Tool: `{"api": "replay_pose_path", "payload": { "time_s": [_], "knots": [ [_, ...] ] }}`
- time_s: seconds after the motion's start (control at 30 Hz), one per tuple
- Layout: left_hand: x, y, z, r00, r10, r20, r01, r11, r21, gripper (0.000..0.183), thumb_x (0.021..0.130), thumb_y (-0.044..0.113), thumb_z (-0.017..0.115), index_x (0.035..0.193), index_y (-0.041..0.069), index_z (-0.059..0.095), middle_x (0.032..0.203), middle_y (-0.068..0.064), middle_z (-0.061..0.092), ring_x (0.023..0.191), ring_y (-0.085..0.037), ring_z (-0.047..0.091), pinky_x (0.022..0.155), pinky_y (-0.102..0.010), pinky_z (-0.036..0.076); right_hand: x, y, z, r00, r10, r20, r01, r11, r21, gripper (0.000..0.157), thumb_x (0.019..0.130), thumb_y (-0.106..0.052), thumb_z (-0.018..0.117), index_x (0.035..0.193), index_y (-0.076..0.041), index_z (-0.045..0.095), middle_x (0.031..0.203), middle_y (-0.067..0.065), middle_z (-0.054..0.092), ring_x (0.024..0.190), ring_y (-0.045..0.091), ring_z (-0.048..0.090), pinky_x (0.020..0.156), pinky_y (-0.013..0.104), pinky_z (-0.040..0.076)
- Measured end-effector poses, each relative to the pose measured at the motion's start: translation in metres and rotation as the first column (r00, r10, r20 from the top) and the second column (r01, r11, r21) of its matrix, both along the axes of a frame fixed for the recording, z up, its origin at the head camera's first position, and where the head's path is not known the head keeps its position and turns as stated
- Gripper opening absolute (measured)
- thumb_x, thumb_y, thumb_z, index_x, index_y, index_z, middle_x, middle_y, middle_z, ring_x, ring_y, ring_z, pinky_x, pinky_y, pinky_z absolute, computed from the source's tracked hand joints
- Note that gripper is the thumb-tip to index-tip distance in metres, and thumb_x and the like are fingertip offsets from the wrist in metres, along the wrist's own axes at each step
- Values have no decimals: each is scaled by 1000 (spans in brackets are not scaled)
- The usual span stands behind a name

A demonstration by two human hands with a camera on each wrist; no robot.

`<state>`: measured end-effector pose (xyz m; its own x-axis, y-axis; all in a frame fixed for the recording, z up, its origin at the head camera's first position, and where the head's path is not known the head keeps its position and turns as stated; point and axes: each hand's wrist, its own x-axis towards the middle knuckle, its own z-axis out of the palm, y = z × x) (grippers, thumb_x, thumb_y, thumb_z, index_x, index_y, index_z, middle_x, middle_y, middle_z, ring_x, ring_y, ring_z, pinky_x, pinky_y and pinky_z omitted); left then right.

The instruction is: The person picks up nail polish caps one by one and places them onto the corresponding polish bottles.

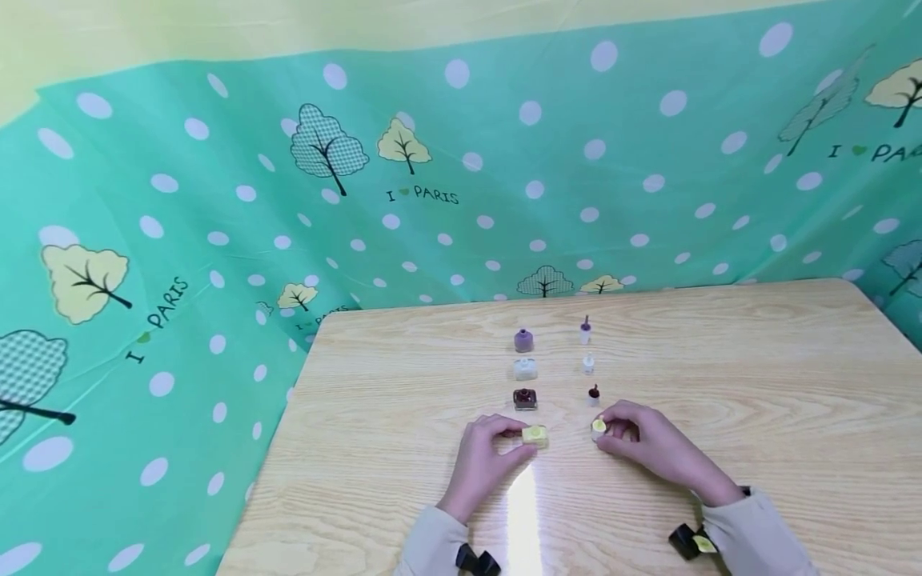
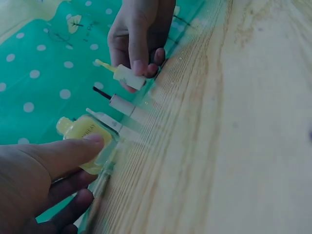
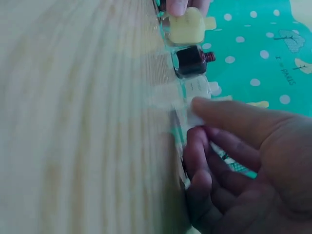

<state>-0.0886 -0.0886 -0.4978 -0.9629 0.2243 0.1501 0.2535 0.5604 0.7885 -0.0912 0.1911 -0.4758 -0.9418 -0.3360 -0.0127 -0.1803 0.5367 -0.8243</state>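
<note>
Between thumb and fingers, my left hand (image 1: 484,462) holds a yellow nail polish bottle (image 1: 535,437), uncapped and standing at the table. Its yellow neck shows in the left wrist view, on the bottle (image 2: 90,136). To the right, my right hand (image 1: 651,442) pinches a white nail polish cap (image 1: 598,432) with its yellow brush pointing up. Beyond the left hand stand a dark red bottle (image 1: 525,400), a whitish bottle (image 1: 525,370) and a purple bottle (image 1: 523,342), all uncapped. In the right wrist view, fingers mostly hide the held cap.
Three white caps stand brush-up in a column beyond my right hand: one with a dark red brush (image 1: 594,398), one white (image 1: 588,366), one purple (image 1: 585,334). They sit on a wooden table (image 1: 749,376). A green dotted cloth (image 1: 504,176) hangs behind and at the left.
</note>
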Motion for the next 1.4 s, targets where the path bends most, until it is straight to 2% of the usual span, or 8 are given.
{"api": "replay_pose_path", "payload": {
  "time_s": [0.2,0.4,0.63,0.77,1.07,1.23,1.4],
  "knots": [
    [-1,0,0,1000,10,27,-13,992,126,31,77,31,84,103,17,75,96,7,72,87,-7,64,84,-24,54,-1,3,8,999,40,-17,-39,999,36,19,89,-22,74,100,-8,68,84,-4,62,74,4,56,64,22,50],
    [0,2,7,1000,-17,4,16,982,187,27,78,28,84,101,17,74,99,7,71,90,-8,65,82,-24,55,1,1,25,997,36,-73,-31,998,63,24,90,-20,74,109,-5,69,83,-6,68,74,3,61,65,23,54],
    [1,9,28,999,-36,5,33,967,252,26,82,27,81,104,17,72,103,6,73,91,-18,68,83,-33,58,7,-2,45,983,13,-184,-8,999,32,21,88,-11,75,108,-9,69,78,-7,69,70,1,61,63,24,54],
    [4,11,40,999,-42,-14,44,956,290,26,82,22,81,105,18,72,103,6,73,90,-21,68,83,-35,58,9,-3,50,973,-2,-229,9,1000,29,18,89,-13,74,106,-13,70,77,-8,69,70,0,60,62,24,53],
    [8,11,54,992,-18,-128,53,959,279,27,81,17,83,106,18,74,101,9,73,86,-13,67,81,-32,57,13,-10,68,973,-8,-229,23,998,64,21,97,-21,65,115,-11,69,91,-12,68,77,0,62,67,25,56],
    [6,12,58,985,-29,-167,74,961,265,29,81,17,83,108,16,74,102,10,72,88,-8,65,79,-29,56,14,-15,83,972,-2,-234,7,1000,21,22,100,-18,60,119,-13,68,90,-11,68,75,4,63,64,25,56],
    [7,11,64,978,-26,-206,78,966,245,29,81,17,83,109,16,74,102,9,73,88,-9,66,78,-27,56,17,-19,92,954,23,-299,-35,999,-36,23,100,-13,59,121,-17,67,91,-11,61,73,7,60,64,23,53]
  ]
}}
